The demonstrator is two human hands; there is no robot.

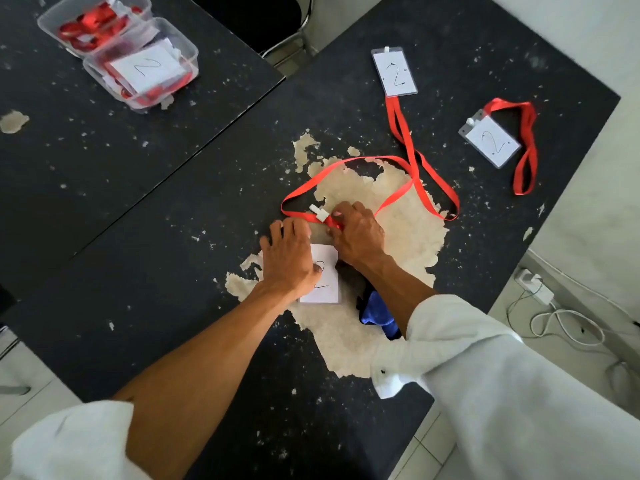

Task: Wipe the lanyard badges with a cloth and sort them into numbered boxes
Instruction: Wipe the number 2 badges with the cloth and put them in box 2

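Badge (325,277): flat on desk (207,202), long axis toward wearer
Left hand (289,256): spread, pressing it
Right hand (356,233): pinching lanyard (349,171), nearer clip

Two black tables, right one (450,46) set at angle to left one (86,161), tops speckled with chips; large pale patch (391,216) of bare surface mid right table; dark chair (263,19) beyond the tables; white charger (530,282) and coiled cable (568,327) on tiled floor at right.
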